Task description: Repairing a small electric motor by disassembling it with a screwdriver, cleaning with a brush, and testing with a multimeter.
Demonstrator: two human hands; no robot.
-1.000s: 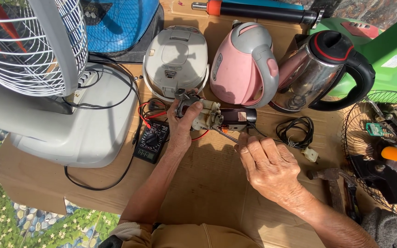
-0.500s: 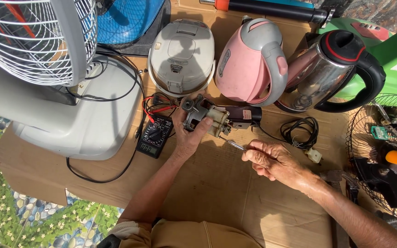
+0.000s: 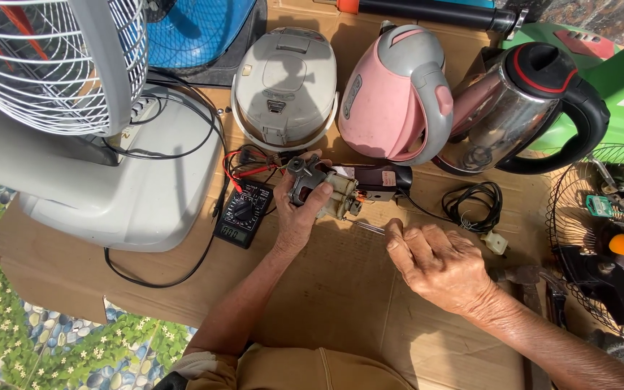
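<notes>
My left hand (image 3: 299, 220) grips a small electric motor (image 3: 330, 191) with copper windings, holding it just above the cardboard sheet (image 3: 326, 289). A black part (image 3: 380, 179) sits against the motor's right end. My right hand (image 3: 438, 263) rests on the cardboard to the right of the motor, fingers curled around a thin metal rod-like tool (image 3: 366, 227). The tool's tip points left toward the motor and stops short of it.
A black multimeter (image 3: 243, 214) with red and black leads lies left of the motor. Behind stand a white rice cooker (image 3: 283, 87), a pink kettle (image 3: 395, 94) and a steel kettle (image 3: 521, 108). A white fan (image 3: 74, 144) is at left, a coiled cable (image 3: 474, 206) and a dismantled fan guard (image 3: 601, 238) at right.
My right hand has drawn back from the motor to the right and down, the thin tool still in it. My left hand keeps its grip on the motor.
</notes>
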